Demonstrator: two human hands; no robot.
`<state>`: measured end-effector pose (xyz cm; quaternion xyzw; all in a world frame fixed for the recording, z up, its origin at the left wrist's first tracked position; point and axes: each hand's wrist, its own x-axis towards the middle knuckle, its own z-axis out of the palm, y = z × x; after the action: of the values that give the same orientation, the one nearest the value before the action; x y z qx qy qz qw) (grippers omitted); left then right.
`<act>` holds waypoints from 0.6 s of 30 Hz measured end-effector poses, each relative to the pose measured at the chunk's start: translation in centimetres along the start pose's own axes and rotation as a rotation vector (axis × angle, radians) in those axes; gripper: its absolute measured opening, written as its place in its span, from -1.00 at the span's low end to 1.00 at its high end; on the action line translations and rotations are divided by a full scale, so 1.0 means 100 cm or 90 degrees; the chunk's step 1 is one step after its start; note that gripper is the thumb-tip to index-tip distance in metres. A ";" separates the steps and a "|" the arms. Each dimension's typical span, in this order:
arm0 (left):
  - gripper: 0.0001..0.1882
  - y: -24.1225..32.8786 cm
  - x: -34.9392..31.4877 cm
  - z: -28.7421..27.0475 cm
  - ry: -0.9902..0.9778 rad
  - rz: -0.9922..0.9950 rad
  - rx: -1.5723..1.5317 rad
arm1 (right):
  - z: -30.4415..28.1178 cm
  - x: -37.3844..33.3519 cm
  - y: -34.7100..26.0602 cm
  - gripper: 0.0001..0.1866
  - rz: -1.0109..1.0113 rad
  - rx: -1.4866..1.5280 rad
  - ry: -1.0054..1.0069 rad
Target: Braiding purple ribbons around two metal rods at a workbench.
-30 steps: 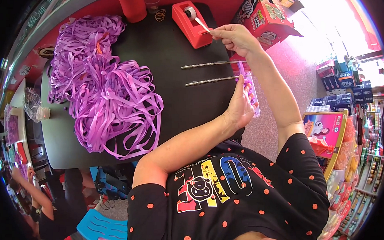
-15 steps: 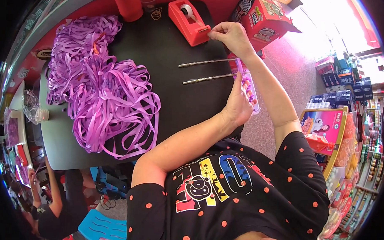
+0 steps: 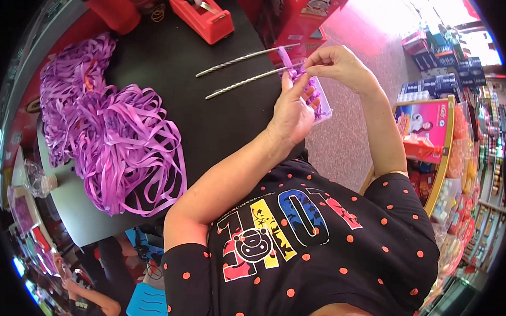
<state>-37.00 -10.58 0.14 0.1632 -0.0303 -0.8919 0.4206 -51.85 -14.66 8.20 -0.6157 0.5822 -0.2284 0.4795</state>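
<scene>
Two twisted metal rods (image 3: 241, 84) stick out leftward over the dark table's right edge. A strip of purple ribbon (image 3: 285, 58) lies across them. My left hand (image 3: 292, 116) is just below, thumb and index finger closed on the ribbon's lower part. Close against these fingertips, my right hand (image 3: 345, 67) is closed in a pinch; what it holds is too small to make out. Behind my left fingers is a pale container (image 3: 324, 117) with purple pieces in it, partly hidden. The red tape dispenser (image 3: 205, 20) stands on the table beyond the rods.
A large heap of purple ribbon (image 3: 125, 142) covers the table's left side. A red cylinder (image 3: 110, 8) and rubber bands (image 3: 158, 12) are at the back. Red boxes (image 3: 297, 20) stand beyond the table. Another person's arm (image 3: 95, 297) shows at lower left.
My right hand has moved from the tape dispenser's front end to the ribbon by my left fingers. The view has shifted, so the table and dispenser appear further left.
</scene>
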 end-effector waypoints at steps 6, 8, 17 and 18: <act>-0.12 -0.001 -0.002 -0.001 0.007 -0.015 0.041 | 0.002 -0.016 0.009 -0.84 -0.011 -0.119 0.006; -0.08 -0.002 -0.002 -0.003 0.022 -0.018 0.047 | 0.005 -0.019 0.007 -0.84 -0.017 -0.136 0.009; -0.29 -0.004 -0.003 -0.004 0.038 -0.012 0.059 | 0.011 -0.032 0.004 -0.80 -0.002 -0.127 0.014; -0.29 -0.004 -0.002 -0.004 0.038 -0.012 0.058 | 0.016 -0.033 0.013 -0.79 -0.055 -0.075 0.080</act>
<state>-37.05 -10.10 -0.27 0.2091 -0.0571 -0.8882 0.4052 -51.87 -10.87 7.33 -0.6517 0.5965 -0.2526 0.3945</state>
